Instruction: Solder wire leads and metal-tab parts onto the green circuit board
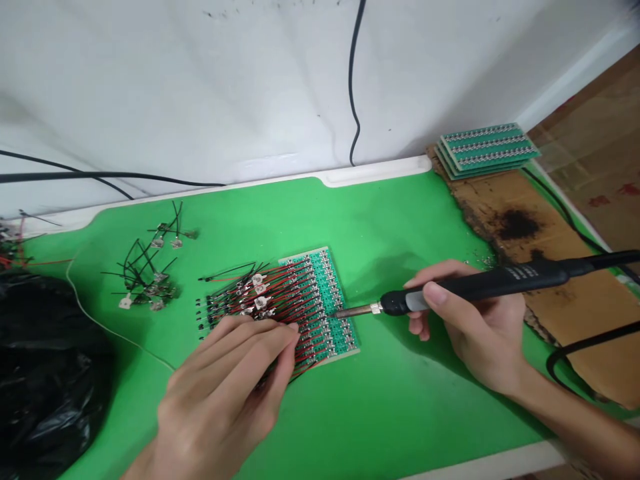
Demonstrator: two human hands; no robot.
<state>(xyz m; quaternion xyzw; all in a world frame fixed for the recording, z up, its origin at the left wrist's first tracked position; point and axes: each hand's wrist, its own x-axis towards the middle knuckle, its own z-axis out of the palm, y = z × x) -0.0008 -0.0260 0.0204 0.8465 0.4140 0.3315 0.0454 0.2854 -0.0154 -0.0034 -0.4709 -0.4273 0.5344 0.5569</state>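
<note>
A green circuit board [334,313] lies on the green mat [390,413], with several red and black wires [273,297] soldered along it and fanning out to the left. My left hand [227,393] rests on the wires at the board's near left, fingers pressed together and pinching at the red wires. My right hand [475,327] grips a black soldering iron [500,283] like a pen. Its metal tip [350,311] touches the right part of the board.
A loose pile of black-wired small parts [150,280] lies to the left. A black plastic bag [45,373] sits at the far left. A stack of green boards [487,148] rests on scorched brown cardboard [560,267] at the right. The iron's cable [585,347] loops near the right edge.
</note>
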